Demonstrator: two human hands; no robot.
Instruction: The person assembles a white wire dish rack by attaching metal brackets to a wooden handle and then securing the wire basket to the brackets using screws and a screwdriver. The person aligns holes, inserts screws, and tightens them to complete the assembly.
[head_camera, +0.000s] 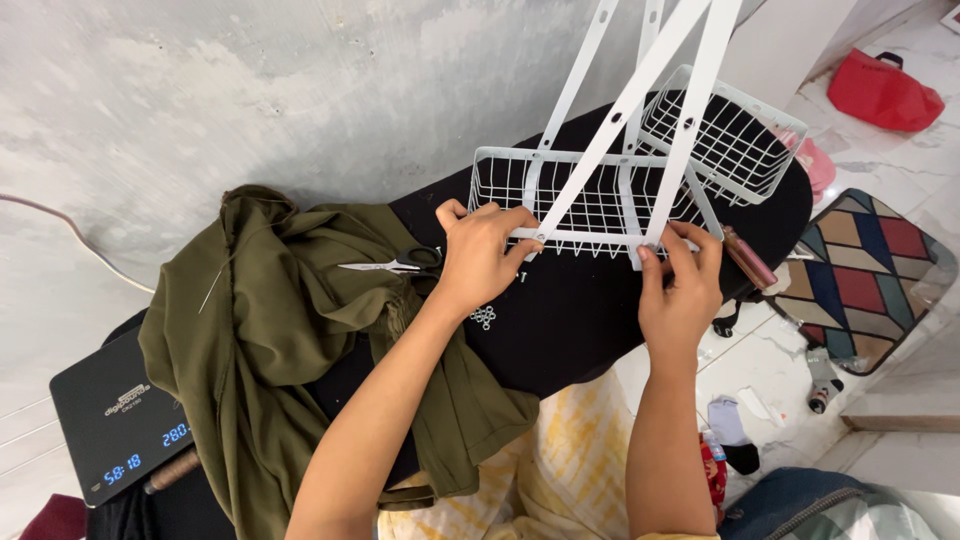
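My left hand (480, 255) grips the near rim of a white wire basket (520, 185) where a flat white metal bar (620, 105) crosses it. My right hand (682, 285) pinches the same rim further right, thumb and fingers on the end of another white bar (695, 110). Several white bars rise from the basket toward the top of the view. A second white wire basket (735, 140) sits behind it, tilted. Both rest on a black padded surface (570, 320). A small cluster of metal nuts (484, 318) lies just below my left hand.
Scissors (395, 265) lie on an olive green cloth (260, 330) to the left. A black digital scale (115, 420) sits at lower left. A screwdriver-like tool (748, 258) lies by the right edge. A patterned mat (860, 280) and red bag (880, 90) are on the floor.
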